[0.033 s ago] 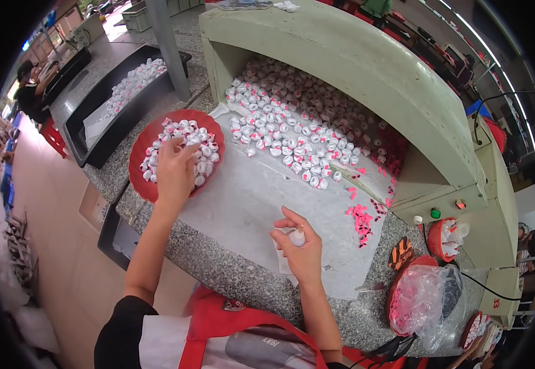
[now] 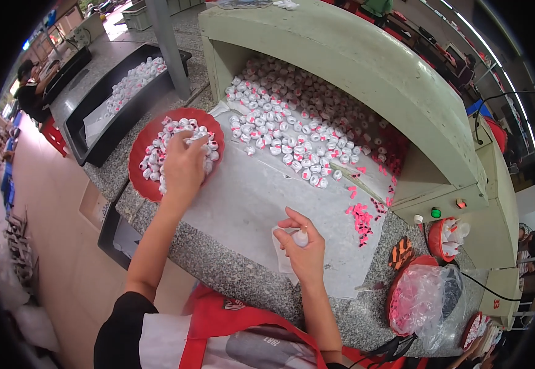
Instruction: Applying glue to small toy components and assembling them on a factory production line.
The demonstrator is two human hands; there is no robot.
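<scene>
My left hand [image 2: 183,167] reaches into a red scalloped bowl [image 2: 139,182] heaped with small round white pieces with pink and dark marks [image 2: 156,161]. Its fingers are apart and touch the heap; I see nothing held between them. Closed around a small translucent squeeze bottle [image 2: 301,238], my right hand [image 2: 308,258] hovers over the white paper sheet [image 2: 236,206]. The bottle's narrow tip points up between thumb and fingers. Beside it, a folded white cloth or paper [image 2: 281,249] shows under the hand.
A pale green arched machine [image 2: 341,67] stands behind, with many more white pieces [image 2: 292,132] under it. Small pink pieces [image 2: 361,221] lie at right. A black tray [image 2: 86,154] sits at left, near a metal post [image 2: 169,49]. Plastic-covered bowl [image 2: 418,301] stands at lower right.
My left hand has shifted slightly right within the bowl. My right hand, with the bottle, has moved a little to the right.
</scene>
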